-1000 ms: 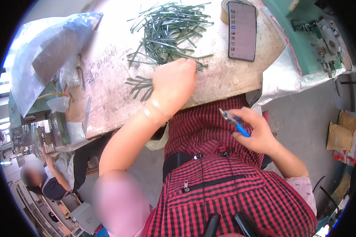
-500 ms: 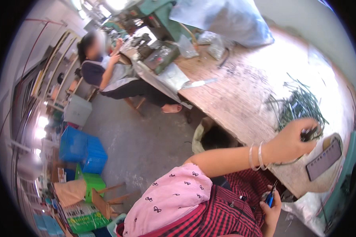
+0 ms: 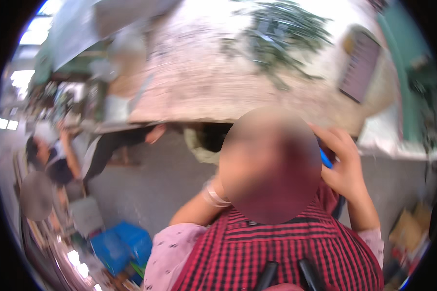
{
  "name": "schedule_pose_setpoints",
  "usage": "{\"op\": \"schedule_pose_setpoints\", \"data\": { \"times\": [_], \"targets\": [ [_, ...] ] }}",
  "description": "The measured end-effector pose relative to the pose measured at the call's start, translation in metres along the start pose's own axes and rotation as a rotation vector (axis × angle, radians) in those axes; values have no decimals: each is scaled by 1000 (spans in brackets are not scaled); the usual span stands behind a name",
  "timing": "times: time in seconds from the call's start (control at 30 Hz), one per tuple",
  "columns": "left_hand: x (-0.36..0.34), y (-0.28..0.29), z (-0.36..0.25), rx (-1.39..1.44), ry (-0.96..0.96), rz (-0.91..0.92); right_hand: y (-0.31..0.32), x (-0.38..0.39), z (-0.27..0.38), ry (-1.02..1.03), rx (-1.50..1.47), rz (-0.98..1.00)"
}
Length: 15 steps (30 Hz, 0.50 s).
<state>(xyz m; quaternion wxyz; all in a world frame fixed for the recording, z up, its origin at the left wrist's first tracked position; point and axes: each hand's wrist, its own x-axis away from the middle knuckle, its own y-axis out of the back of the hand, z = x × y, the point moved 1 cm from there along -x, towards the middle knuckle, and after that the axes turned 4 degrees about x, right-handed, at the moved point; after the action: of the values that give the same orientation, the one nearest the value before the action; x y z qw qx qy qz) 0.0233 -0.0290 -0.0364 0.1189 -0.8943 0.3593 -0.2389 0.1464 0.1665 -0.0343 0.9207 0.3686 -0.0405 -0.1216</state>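
Plainly, two bare hands are in front of the person's body, just below the near edge of one wide, pale, worn wooden table (image 3: 189, 92). The left hand (image 3: 245, 162) is mostly hidden by a round blurred patch, so whether its grip is apart or together, and what it may hold, I cannot tell; two thin pale bracelets (image 3: 213, 194) circle its wrist. The right hand (image 3: 344, 162) is bent, its grip clamped on one hand tool with a bright blue handle (image 3: 326, 159), of which only a short length shows between thumb and fingers. On the table, beyond both hands and well apart from them, lies one loose heap of slim dark green strips (image 3: 281, 36), too many and too smeared to count. To its right are one flat rectangular phone with a greyish-purple screen (image 3: 360, 68) and, touching or just beside its upper left part, one round yellowish-brown roll (image 3: 348, 44). At the table's upper left is one large translucent plastic bag (image 3: 73, 29). The person wears one red-and-black checked apron (image 3: 286, 252), with two black rod-shaped pieces (image 3: 267, 275) at the lower edge of view. One seated co-worker in dark clothing (image 3: 58, 167) is far left, and bright blue plastic boxes (image 3: 121, 246), seemingly two, stand on the grey floor (image 3: 145, 199).
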Motion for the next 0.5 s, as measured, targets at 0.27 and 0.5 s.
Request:
{"op": "schedule_pose_setpoints", "data": {
  "times": [0.27, 0.5],
  "targets": [
    [1, -26, -12, 7, 146, 93, 18, 23, 1, 97, 251, -180],
    [3, -50, -17, -79, 279, 96, 33, 45, -5, 156, 570, -192]
  ]
}}
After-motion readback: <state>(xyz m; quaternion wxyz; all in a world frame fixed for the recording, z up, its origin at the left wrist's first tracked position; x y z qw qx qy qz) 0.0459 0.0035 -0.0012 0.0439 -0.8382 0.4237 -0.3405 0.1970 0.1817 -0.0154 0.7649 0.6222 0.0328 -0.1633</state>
